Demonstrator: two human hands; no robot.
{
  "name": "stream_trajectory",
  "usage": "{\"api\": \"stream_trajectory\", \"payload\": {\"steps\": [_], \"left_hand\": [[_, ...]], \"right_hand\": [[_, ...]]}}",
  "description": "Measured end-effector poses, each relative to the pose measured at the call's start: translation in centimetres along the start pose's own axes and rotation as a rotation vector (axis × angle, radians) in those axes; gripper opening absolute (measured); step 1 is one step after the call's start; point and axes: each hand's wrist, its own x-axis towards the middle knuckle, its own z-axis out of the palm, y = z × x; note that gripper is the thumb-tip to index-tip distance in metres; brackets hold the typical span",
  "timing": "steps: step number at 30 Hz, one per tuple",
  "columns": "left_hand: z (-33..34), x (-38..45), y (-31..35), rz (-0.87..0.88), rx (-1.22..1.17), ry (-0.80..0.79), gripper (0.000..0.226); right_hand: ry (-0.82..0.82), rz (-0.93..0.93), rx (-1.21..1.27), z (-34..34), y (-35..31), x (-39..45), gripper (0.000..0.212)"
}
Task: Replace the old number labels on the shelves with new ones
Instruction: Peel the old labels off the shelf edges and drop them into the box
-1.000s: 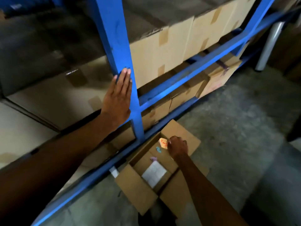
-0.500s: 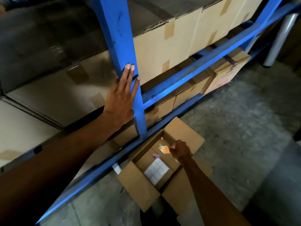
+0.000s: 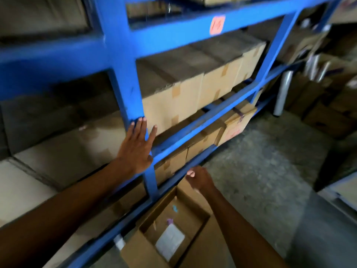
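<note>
An orange label [image 3: 217,25] with a handwritten number sticks on the upper blue beam of the shelf rack [image 3: 173,38]. My left hand [image 3: 136,149] lies flat with fingers spread against the rack's blue upright post [image 3: 127,89]. My right hand [image 3: 201,179] hovers above the open cardboard box [image 3: 195,197] on the floor, fingers pinched around a small pale pink label that barely shows at the fingertips. Inside the box lie a white sheet of labels [image 3: 170,241] and small blue and purple scraps.
Sealed cardboard cartons [image 3: 173,105] fill the shelves behind the beams. A grey metal pole [image 3: 283,93] and boxes holding shiny rolls [image 3: 318,88] stand at the right. Concrete floor [image 3: 260,161] stretches to the right of the rack.
My right hand has lifted out of the box with the small label pinched in it. The view has tilted up, revealing the upper beam and its orange label. My left hand stays on the post.
</note>
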Motion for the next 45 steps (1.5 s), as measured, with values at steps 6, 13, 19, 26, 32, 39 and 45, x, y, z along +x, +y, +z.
{"api": "stream_trajectory", "payload": {"steps": [6, 13, 19, 26, 32, 39, 45], "left_hand": [[-9.3, 4.6, -0.5, 0.015, 0.01, 0.322, 0.091], [-15.6, 10.3, -2.9, -0.098, 0.208, 0.412, 0.093], [-14.8, 11.4, -3.4, -0.131, 0.398, 0.387, 0.117], [-14.9, 11.2, -3.1, -0.155, 0.387, 0.342, 0.118], [-14.7, 11.4, -3.0, -0.172, 0.358, 0.321, 0.118], [-15.1, 11.2, -3.3, -0.146, 0.317, 0.324, 0.114], [-14.7, 10.3, -3.6, -0.101, 0.337, 0.301, 0.111]], "right_hand": [[0.292, -0.255, 0.024, -13.9, -9.1, 3.0, 0.026], [0.617, -0.367, 0.07, -26.5, -16.1, 7.5, 0.023], [0.753, -0.318, 0.09, -30.6, -18.2, 12.9, 0.031], [0.793, -0.302, 0.158, -28.9, -19.9, 15.8, 0.035], [0.865, -0.367, 0.1, -29.5, -18.9, 16.1, 0.028], [0.779, -0.485, 0.2, -29.3, -17.0, 15.2, 0.033], [0.681, -0.607, 0.37, -25.0, -15.5, 10.4, 0.011]]}}
